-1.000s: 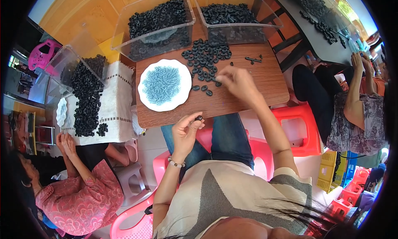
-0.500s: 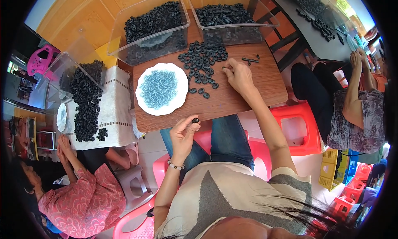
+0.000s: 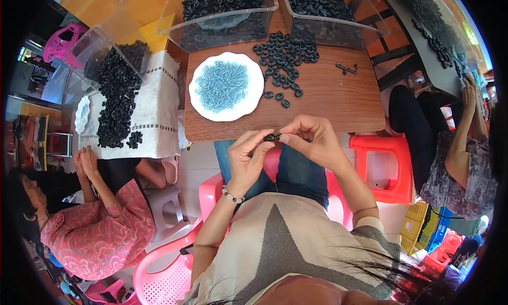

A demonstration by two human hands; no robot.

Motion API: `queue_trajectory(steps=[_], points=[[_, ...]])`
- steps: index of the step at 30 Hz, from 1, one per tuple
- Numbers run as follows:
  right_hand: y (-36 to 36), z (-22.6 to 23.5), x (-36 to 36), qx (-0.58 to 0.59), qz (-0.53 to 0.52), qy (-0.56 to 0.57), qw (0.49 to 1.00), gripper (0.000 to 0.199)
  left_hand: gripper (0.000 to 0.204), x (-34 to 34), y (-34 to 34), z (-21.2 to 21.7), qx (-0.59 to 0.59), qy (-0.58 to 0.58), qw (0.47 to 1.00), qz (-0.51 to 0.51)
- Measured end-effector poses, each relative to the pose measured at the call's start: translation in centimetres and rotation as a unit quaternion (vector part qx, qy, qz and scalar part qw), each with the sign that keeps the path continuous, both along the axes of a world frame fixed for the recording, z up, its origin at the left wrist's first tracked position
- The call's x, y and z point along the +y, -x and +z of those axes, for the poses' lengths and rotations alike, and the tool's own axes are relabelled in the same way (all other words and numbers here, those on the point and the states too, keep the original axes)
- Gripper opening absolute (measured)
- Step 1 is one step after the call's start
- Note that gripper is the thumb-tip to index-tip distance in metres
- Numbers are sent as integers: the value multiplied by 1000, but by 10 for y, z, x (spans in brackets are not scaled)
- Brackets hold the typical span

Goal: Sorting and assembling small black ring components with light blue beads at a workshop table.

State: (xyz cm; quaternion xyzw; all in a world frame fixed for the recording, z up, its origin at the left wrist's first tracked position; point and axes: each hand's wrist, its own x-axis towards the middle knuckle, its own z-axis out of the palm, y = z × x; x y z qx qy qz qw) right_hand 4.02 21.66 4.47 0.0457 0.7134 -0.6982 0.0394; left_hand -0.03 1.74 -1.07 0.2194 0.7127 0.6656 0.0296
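Over the table's near edge, my left hand (image 3: 247,159) pinches a small black ring-shaped plastic part (image 3: 270,137) between thumb and fingertips. My right hand (image 3: 315,140) meets it there, thumb and forefinger closed at the part's right side; whatever is between them is too small to name. Beyond my hands, a white scalloped plate (image 3: 257,90) carries a heap of tiny pale blue-grey beads (image 3: 222,87). Loose black oval parts (image 3: 286,59) spread over the wooden table (image 3: 333,106) to the plate's right. A few thin black stick-like pieces (image 3: 346,69) lie farther right.
Two clear bins, left (image 3: 227,36) and right (image 3: 333,34), full of black parts, stand at the table's far side. A person in pink (image 3: 100,228) sits at a cloth-covered table (image 3: 159,104) on the left. Another person (image 3: 455,167) works at the right. A red stool (image 3: 383,146) stands nearby.
My right hand has come from the table, right of the loose parts, to my left hand. The left hand keeps its black part. The whole view has shifted, with the table now higher in it.
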Motion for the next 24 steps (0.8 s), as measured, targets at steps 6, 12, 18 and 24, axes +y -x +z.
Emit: queue_trajectory(steps=[6, 12, 18, 24], points=[[-3, 0, -8, 44, -2, -58, 997, 9, 27, -3, -3, 9, 40, 29, 999, -2], [-6, 0, -11, 54, -6, -119, 991, 8, 25, -4, -6, 5, 75, 54, 996, -2], [-9, -2, -14, 80, 0, -156, 984, 5, 25, -1, -11, 2, 133, 64, 989, 18], [-11, -17, -9, 65, -12, -88, 994, 11, 28, 2, -8, 9, 169, 91, 981, 15]])
